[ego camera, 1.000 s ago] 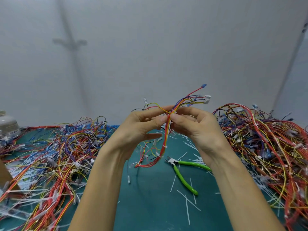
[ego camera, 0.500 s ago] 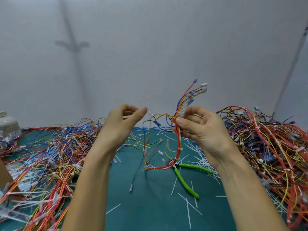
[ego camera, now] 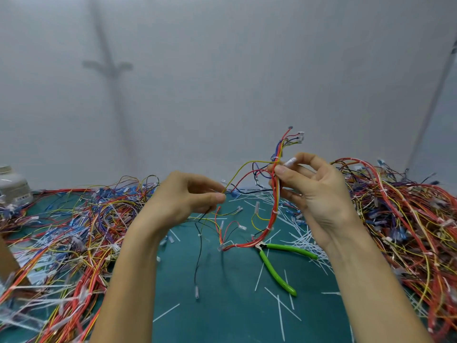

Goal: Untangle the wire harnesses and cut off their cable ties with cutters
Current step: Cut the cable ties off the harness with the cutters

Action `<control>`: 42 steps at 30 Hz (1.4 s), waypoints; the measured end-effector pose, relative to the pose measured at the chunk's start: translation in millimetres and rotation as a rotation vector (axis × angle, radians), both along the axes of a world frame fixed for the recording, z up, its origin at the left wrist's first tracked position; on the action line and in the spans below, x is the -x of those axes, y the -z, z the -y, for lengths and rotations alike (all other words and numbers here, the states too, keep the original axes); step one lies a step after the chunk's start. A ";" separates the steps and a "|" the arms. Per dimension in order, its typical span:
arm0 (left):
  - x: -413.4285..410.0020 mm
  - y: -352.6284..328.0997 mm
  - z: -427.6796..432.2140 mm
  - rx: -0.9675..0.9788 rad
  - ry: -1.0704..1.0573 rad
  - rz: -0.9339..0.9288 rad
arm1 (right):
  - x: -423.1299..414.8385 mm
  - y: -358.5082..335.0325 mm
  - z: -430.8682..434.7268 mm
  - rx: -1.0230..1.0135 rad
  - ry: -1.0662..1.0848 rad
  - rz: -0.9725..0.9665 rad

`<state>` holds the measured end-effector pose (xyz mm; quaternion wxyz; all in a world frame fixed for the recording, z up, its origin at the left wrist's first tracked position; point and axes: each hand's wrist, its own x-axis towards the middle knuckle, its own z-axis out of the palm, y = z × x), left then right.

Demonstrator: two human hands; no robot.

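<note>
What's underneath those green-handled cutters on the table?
The green-handled cutters lie on the teal mat, apparently over some scattered white cut cable-tie strips. Anything directly beneath the handles is hidden.

Harness (ego camera: 274,206) wires red/yellow/blue/blk; cutters (ego camera: 277,269) green handles; surface (ego camera: 222,318) teal; cut ties (ego camera: 280,315) white; wall (ego camera: 222,70) grey.

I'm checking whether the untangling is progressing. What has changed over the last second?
The hands, pressed together on the harness a second ago, have drawn apart: the left hand went left pinching a yellow wire, the right hand went right, gripping the harness. Its loose branches have fanned out. The cutters stayed on the mat, untouched; the left pile and right pile look unchanged.
</note>
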<state>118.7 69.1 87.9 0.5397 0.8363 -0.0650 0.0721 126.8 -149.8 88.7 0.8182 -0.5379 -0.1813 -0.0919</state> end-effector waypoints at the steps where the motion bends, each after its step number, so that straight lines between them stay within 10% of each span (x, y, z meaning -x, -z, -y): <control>1: 1.6 -0.7 0.6 -0.036 0.047 0.004 | -0.3 -0.1 -0.4 -0.006 0.010 -0.004; 6: 9.7 -9.3 18.0 -0.233 0.169 0.066 | 0.4 0.8 -5.9 0.012 0.011 0.023; 23: 1.7 -7.3 46.1 0.428 0.030 0.230 | -0.2 1.7 -15.1 0.183 0.106 0.074; 27: -0.8 -8.9 32.0 0.535 -0.028 0.205 | -5.5 10.5 -12.0 0.496 0.093 -0.044; 42: -0.9 -11.1 20.9 0.921 0.402 0.097 | -1.8 23.9 -21.5 0.617 -0.208 -0.071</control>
